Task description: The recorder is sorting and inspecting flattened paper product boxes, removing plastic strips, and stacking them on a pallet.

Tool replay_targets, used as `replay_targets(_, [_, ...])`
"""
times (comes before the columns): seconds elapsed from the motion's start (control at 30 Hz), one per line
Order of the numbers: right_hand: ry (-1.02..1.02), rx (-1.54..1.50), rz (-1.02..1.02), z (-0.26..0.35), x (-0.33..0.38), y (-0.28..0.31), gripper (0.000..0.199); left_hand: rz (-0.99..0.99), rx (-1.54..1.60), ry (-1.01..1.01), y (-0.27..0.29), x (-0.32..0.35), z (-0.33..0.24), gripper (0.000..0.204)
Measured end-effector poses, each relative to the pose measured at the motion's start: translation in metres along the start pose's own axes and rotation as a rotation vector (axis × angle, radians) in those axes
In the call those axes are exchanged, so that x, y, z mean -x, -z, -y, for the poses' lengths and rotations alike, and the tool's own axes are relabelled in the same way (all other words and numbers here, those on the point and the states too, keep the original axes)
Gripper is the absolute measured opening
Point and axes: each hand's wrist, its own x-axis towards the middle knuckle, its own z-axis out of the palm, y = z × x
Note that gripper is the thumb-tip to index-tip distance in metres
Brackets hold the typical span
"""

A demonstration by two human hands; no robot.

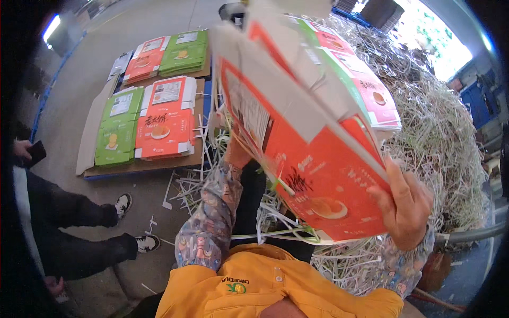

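Note:
Between my two hands is a tilted bundle of flat red-and-white carton blanks (pixel 313 159), printed with a picture of a round pastry. My right hand (pixel 405 204) grips its right edge, thumb and fingers wrapped around the sheets. At the left edge is my left hand (pixel 238 152), closed on the bundle, though its fingers are mostly hidden behind the cardboard. The bundle's upper end is smeared by motion. Just beyond it, more red and green carton blanks (pixel 371 90) lie in a stack.
To the left, a pallet (pixel 199 111) lined with brown cardboard bears stacks of green blanks (pixel 119 127) and red blanks (pixel 165 119). A big heap of shredded paper strips (pixel 424 111) fills the right side. Another person (pixel 69 217) stands at the left, holding a dark object.

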Motion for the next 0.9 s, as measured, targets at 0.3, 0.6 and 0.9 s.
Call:
replay_targets(0.3, [-0.128,-0.018,0.119,0.006,0.006,0.007,0.056,-0.007,-0.073,-0.432,-0.018,0.019,0.004,0.051])
replay_targets(0.6, [-0.180,0.006,0.012,-0.011,0.028,-0.014,0.055,0.050,-0.038,-0.422,-0.040,0.040,-0.011,0.041])
replay_targets(0.9, [-0.218,0.012,-0.030,-0.014,0.046,-0.013,0.056,-0.044,-0.147,-0.435,-0.086,0.029,0.010,0.039])
